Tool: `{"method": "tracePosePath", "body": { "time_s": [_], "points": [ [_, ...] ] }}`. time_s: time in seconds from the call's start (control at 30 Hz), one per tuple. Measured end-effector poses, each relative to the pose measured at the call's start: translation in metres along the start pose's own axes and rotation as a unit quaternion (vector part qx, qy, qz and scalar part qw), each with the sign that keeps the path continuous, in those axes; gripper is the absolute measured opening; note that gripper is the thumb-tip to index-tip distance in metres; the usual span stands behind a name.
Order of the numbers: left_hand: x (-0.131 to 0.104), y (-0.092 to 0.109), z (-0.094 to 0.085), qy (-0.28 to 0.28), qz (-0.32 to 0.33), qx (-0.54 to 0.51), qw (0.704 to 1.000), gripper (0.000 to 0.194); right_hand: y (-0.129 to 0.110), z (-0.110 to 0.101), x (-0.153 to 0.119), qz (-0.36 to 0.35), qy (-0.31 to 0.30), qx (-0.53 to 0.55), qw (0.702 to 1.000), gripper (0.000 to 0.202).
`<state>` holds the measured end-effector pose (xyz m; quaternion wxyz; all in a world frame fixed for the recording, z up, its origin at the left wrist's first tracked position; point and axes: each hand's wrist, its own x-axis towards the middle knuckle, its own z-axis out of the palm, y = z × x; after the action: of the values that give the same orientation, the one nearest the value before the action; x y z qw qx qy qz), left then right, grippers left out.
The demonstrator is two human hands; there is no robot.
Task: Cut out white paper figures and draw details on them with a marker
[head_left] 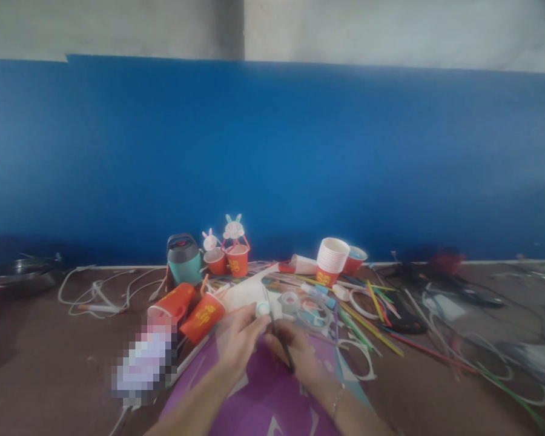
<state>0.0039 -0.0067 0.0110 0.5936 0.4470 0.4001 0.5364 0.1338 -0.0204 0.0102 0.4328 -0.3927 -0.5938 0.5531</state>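
My left hand (241,339) pinches a small round white paper piece (262,309) with a pale green pattern. Close beside it, my right hand (302,357) grips dark-handled scissors (287,350), their thin blades pointing away next to the paper piece. Blur hides whether the blades touch it. Beneath both hands lies a purple sheet (254,393) with white shapes on it. Two orange paper cups (204,318) lie tipped over to the left of my left hand. A clear roll of tape (289,301) lies just beyond my right hand.
Rabbit figures (234,229) stand on red cups by the blue wall, beside a teal jug (184,266). Stacked paper cups (331,260) stand right of centre. Coloured pipe cleaners (367,321) and cut paper rings (356,360) lie scattered rightward. White cables (95,297) lie left.
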Motion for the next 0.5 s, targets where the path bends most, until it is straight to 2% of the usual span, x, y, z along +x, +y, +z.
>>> {"method": "tracePosePath", "body": {
  "time_s": [0.2,0.5],
  "points": [
    [-0.001,0.0009,-0.0003,0.015,0.0,0.012,1.0,0.019,-0.0047,0.0019,-0.0007,-0.009,0.004,-0.001,1.0,0.05],
    [-0.0017,0.0047,0.0004,0.002,0.005,0.007,1.0,0.016,-0.0044,0.0033,-0.0009,-0.016,0.008,0.002,1.0,0.054]
  ]
}}
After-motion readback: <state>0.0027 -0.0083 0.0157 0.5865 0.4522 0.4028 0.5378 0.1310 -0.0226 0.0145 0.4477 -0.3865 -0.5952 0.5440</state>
